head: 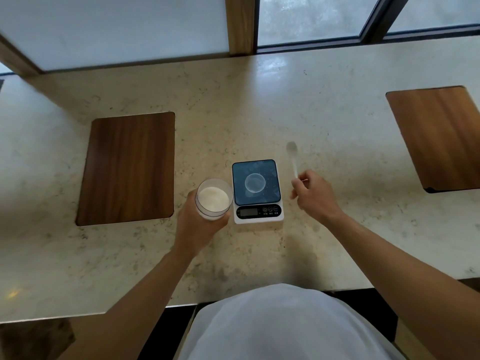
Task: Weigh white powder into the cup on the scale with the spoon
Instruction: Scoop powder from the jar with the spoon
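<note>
A small clear cup [255,182] stands in the middle of the dark platform of a white kitchen scale [259,216]; the cup looks empty. Just left of the scale, my left hand [195,224] grips a clear jar of white powder [214,199], its top open. To the right of the scale, my right hand [313,194] pinches the handle end of a white plastic spoon [293,155]. The spoon points away from me, and its bowl lies at the far end over the counter.
The work surface is a pale stone counter [259,113] below a window. A dark wooden panel [128,168] is set into it at the left, another wooden panel [439,136] at the far right. The counter's near edge runs just before my body.
</note>
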